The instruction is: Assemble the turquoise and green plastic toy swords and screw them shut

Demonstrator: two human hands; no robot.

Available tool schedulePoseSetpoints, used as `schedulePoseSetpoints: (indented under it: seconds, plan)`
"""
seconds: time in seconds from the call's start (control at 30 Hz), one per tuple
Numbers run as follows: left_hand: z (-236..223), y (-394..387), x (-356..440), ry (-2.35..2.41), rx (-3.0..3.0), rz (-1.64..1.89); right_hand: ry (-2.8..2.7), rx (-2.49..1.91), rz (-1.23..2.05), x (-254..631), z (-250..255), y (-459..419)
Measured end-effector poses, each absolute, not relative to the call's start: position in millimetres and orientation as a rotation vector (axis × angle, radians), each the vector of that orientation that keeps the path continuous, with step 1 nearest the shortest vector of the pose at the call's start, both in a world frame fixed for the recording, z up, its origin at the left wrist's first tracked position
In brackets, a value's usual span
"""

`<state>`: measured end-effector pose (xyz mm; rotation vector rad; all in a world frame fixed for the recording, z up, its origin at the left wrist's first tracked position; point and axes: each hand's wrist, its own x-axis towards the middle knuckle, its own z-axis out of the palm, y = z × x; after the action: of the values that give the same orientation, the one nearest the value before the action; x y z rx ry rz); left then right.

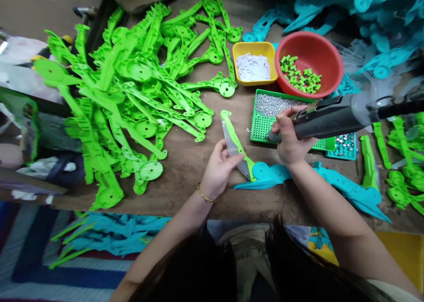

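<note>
My left hand (219, 166) is closed on a green plastic blade-shaped part (233, 138) with a silvery strip along it, holding it on the brown table. Its lower end lies over a teal plastic part (271, 174). My right hand (289, 136) is wrapped round the grip of a dark grey electric screwdriver (334, 115), which lies sideways over a green tray of small silver screws (268, 112). The tool's tip is hidden behind my right hand.
A big heap of green plastic parts (132, 89) covers the left of the table. A yellow tub of white pieces (254, 65) and a red bowl of small green pieces (309, 70) stand behind the tray. Teal parts (364, 10) pile at back right; more green parts (402, 169) lie right.
</note>
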<state>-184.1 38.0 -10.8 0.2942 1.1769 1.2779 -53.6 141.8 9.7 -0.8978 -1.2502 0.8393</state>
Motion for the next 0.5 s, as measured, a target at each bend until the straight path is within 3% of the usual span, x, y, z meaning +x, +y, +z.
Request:
schedulePoseSetpoints:
  seconds: [0.5]
  plan:
    - [-30, 38, -166, 1.213, 0.304, 1.320, -1.217, -0.793, 0.844, -53, 14, 144]
